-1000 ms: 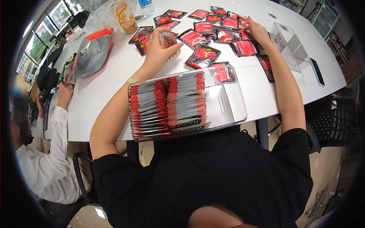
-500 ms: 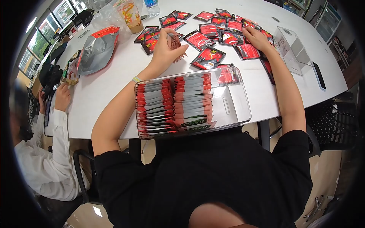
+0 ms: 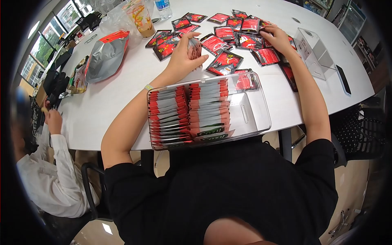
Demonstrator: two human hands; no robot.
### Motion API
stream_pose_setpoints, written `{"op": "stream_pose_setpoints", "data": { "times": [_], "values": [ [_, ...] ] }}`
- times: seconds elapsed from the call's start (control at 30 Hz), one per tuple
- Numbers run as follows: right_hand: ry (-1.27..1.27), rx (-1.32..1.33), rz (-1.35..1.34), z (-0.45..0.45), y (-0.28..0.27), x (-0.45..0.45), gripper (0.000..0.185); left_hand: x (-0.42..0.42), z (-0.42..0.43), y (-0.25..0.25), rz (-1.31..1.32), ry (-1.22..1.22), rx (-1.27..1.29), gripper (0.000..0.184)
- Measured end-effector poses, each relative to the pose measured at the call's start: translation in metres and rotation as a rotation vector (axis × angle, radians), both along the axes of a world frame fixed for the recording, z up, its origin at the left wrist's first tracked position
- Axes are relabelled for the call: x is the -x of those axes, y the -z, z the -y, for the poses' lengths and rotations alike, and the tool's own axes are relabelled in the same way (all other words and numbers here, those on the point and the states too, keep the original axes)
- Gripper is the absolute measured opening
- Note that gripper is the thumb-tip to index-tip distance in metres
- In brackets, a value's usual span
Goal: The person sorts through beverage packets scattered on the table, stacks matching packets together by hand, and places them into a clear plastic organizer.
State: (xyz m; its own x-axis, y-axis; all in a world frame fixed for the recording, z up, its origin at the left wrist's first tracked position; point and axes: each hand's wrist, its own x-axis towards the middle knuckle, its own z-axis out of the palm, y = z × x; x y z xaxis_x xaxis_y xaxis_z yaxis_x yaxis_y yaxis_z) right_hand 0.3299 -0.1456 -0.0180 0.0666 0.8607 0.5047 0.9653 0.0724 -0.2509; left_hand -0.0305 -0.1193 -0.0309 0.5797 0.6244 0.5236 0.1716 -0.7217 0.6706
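My left hand (image 3: 183, 57) is closed around a small stack of sachets (image 3: 194, 50), held upright over the table. At the far right of a loose spread of red and black sachets (image 3: 224, 62), my right hand (image 3: 278, 38) pinches the edge of one sachet (image 3: 250, 25). Below my hands, close to my body, a clear plastic box (image 3: 261, 118) stands at the table edge. Two tight rows of sachets (image 3: 208, 104) fill its left and middle parts. Its right part shows a clear inner piece with a slot.
A silver and red pouch (image 3: 107, 57), a drink cup (image 3: 141, 20) and a water bottle (image 3: 163, 9) stand at the left and back. On the right are a clear acrylic holder (image 3: 314, 55) and a phone (image 3: 343, 80). A person in a white sleeve (image 3: 60, 153) sits at left.
My right hand's fingers have closed on a sachet, which has shifted slightly left. My left hand, still holding its stack, has moved slightly right and down. The neighbouring person's hand has moved left and down.
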Motion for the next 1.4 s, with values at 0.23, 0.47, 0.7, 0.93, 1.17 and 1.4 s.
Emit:
{"op": "stream_pose_setpoints", "data": {
  "times": [0.23, 0.47, 0.7, 0.93, 1.17, 1.4],
  "values": [
    [-0.368, -0.076, -0.986, 0.018, -0.035, 0.033, 0.027, -0.001, 0.01, -0.006, 0.094, 0.111, 0.114, 0.071],
    [-0.709, 0.313, -1.267, 0.033, -0.023, 0.104, 0.032, -0.003, 0.009, -0.002, 0.27, 0.171, 0.193, 0.078],
    [-0.778, 0.53, -1.198, 0.039, -0.015, 0.135, 0.029, -0.003, 0.024, -0.008, 0.227, 0.165, -0.024, 0.081],
    [-0.936, 0.416, -1.268, 0.038, -0.024, 0.12, 0.029, -0.003, 0.026, -0.007, 0.264, 0.22, -0.044, 0.08],
    [-0.914, 0.565, -1.04, 0.049, -0.019, 0.15, 0.036, -0.003, 0.02, -0.006, 0.128, 0.258, -0.353, 0.084],
    [-0.931, 0.541, -0.915, 0.061, -0.028, 0.16, 0.043, -0.007, 0.017, -0.001, 0.161, 0.271, -0.253, 0.086]
  ]
}}
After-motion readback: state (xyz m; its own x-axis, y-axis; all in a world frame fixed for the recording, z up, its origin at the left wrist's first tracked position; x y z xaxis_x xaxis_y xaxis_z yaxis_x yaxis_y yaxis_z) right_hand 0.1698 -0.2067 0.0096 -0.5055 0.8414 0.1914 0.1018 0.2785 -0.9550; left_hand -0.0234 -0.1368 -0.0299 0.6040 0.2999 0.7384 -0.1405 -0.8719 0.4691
